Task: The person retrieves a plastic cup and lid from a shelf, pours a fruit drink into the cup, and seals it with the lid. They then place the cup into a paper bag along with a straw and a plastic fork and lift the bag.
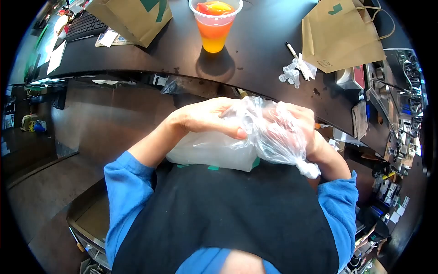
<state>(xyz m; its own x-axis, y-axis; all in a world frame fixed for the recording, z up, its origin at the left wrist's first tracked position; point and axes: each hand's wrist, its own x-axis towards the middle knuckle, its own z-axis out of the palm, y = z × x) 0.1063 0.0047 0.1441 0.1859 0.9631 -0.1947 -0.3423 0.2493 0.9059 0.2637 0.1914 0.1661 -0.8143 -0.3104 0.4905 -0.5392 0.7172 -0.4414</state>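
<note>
A translucent plastic bag (212, 150) with green marks along its lower edge is held up in front of my dark apron. My left hand (207, 117) grips its upper part, thumb lying across the crinkled film. On the other side, my right hand (299, 119) is closed on the gathered clear plastic, its fingers partly veiled by the film. A twisted, bunched end of plastic (308, 169) hangs below my right hand. What the bag contains, if anything, cannot be made out. Beyond my hands, a clear cup (214, 29) with a red-orange to yellow drink stands on the dark counter.
Brown paper bags stand at the counter's left (132, 20) and right (340, 36). Several small clear plastic pieces (290, 73) lie beside a white pen (292, 50). A keyboard (85, 25) sits far left. The counter edge (205, 81) runs just beyond my hands.
</note>
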